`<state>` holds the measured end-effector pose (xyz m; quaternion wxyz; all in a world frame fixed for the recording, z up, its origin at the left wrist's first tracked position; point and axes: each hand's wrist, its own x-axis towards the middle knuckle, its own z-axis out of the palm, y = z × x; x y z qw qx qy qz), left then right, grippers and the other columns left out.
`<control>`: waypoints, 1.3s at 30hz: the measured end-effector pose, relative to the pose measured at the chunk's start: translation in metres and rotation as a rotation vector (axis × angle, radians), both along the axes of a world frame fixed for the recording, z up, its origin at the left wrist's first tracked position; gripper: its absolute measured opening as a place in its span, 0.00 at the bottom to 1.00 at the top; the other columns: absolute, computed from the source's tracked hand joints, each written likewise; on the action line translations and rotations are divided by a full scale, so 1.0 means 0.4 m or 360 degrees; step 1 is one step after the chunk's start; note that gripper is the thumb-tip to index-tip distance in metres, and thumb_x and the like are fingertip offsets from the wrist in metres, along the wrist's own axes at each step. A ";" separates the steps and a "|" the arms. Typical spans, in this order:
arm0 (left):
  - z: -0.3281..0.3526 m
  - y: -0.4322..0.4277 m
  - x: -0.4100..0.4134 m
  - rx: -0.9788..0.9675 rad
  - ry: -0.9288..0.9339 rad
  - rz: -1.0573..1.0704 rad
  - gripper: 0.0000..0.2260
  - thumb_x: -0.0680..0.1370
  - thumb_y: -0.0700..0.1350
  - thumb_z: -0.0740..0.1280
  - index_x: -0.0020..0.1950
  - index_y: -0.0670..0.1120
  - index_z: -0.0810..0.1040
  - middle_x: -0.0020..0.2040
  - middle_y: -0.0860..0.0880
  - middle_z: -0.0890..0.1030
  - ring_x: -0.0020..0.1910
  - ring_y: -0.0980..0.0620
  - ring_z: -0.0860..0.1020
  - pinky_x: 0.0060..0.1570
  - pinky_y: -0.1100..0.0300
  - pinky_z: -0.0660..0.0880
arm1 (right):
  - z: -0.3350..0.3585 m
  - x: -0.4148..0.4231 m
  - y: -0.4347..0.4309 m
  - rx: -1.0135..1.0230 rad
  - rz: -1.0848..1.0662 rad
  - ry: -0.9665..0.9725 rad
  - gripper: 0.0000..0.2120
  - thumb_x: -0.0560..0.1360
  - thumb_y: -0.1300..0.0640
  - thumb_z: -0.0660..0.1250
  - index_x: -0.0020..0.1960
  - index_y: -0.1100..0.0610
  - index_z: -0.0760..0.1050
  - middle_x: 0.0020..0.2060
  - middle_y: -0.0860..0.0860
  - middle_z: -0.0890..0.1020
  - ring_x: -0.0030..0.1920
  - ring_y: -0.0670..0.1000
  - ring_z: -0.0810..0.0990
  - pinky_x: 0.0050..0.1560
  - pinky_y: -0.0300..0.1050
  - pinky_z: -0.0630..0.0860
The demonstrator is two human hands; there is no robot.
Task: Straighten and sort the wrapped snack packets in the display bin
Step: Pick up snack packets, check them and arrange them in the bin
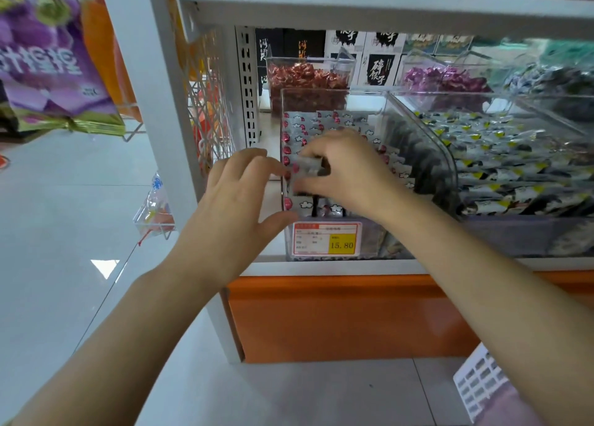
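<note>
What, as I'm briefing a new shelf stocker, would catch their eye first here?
Two bare hands meet mid-frame: the right hand pinches a silver wrapped snack packet over the clear plastic display bin, with the left hand stretched toward it. The yellow price tag on the bin's front and the big purple snack bag hanging upper left stand out too.
</note>
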<state>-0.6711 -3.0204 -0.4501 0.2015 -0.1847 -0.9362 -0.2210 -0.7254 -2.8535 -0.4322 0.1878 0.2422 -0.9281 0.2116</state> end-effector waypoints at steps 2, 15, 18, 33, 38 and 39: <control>0.000 -0.003 -0.004 0.0032 -0.0026 0.0013 0.26 0.71 0.53 0.70 0.66 0.46 0.68 0.66 0.48 0.69 0.67 0.47 0.63 0.58 0.69 0.53 | -0.016 -0.002 -0.001 0.0311 0.0032 0.0001 0.12 0.76 0.47 0.64 0.52 0.53 0.81 0.42 0.49 0.76 0.48 0.48 0.65 0.48 0.45 0.61; -0.002 -0.003 -0.012 0.0093 -0.0095 -0.0024 0.29 0.71 0.54 0.69 0.69 0.49 0.64 0.68 0.51 0.66 0.69 0.50 0.59 0.59 0.64 0.54 | 0.013 -0.091 -0.030 0.0417 -0.0102 -0.0107 0.06 0.71 0.48 0.70 0.46 0.48 0.81 0.46 0.45 0.76 0.56 0.50 0.69 0.49 0.44 0.64; -0.004 -0.004 -0.013 0.0148 -0.0069 -0.0039 0.29 0.71 0.54 0.69 0.68 0.48 0.64 0.68 0.51 0.66 0.68 0.50 0.60 0.60 0.63 0.57 | 0.030 -0.074 -0.026 -0.0114 -0.0047 -0.0078 0.04 0.73 0.55 0.69 0.44 0.54 0.81 0.39 0.43 0.76 0.45 0.43 0.73 0.50 0.38 0.69; 0.014 0.046 0.023 0.1010 -0.0293 -0.0286 0.15 0.76 0.57 0.56 0.47 0.49 0.76 0.35 0.55 0.78 0.33 0.61 0.75 0.31 0.64 0.72 | -0.022 0.173 0.098 -0.2481 -0.0135 -0.0578 0.11 0.76 0.63 0.65 0.36 0.58 0.79 0.31 0.51 0.82 0.31 0.47 0.81 0.33 0.37 0.78; 0.009 0.053 0.024 0.1472 -0.0558 -0.0213 0.14 0.80 0.50 0.57 0.41 0.45 0.76 0.32 0.48 0.80 0.28 0.55 0.75 0.26 0.62 0.72 | -0.036 0.194 0.110 -0.2481 -0.0003 -0.0892 0.04 0.67 0.63 0.68 0.37 0.58 0.82 0.31 0.52 0.83 0.32 0.47 0.82 0.33 0.36 0.78; 0.008 0.051 0.026 0.1507 -0.0572 -0.0178 0.14 0.80 0.50 0.58 0.40 0.44 0.75 0.30 0.49 0.79 0.27 0.56 0.74 0.25 0.64 0.71 | -0.036 0.196 0.114 -0.2436 0.0004 -0.0948 0.04 0.64 0.62 0.69 0.37 0.58 0.82 0.30 0.52 0.82 0.32 0.47 0.82 0.32 0.36 0.78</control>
